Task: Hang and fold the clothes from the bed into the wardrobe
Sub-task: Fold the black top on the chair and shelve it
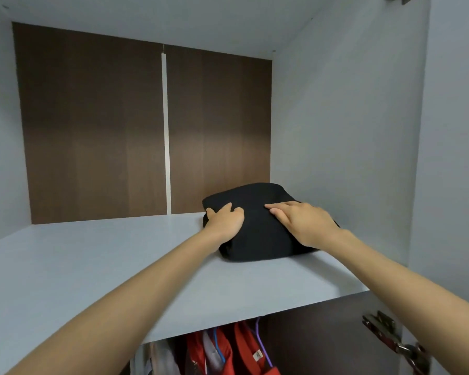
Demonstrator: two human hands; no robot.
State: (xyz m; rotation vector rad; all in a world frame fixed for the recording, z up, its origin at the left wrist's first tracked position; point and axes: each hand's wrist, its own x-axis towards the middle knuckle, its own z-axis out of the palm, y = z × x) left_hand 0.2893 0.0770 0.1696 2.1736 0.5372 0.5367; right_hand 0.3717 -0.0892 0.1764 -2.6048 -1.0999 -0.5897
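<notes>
Pale grey-blue wardrobe shelf point(119, 266) bearing one folded black garment point(257, 234).

The shelf is a smooth, flat board that runs the full width of the compartment, from the left side wall to the right side wall point(349, 158), and back to the dark brown wood-grain back panel point(92, 131). Its near front edge cuts slantwise across the lower part of the view. The black garment lies directly on the board in the far right part, near the right wall and just short of the back panel. It is folded into a compact, rounded bundle, with its layered folds showing along the near edge. The fabric looks plain and matte.
</notes>
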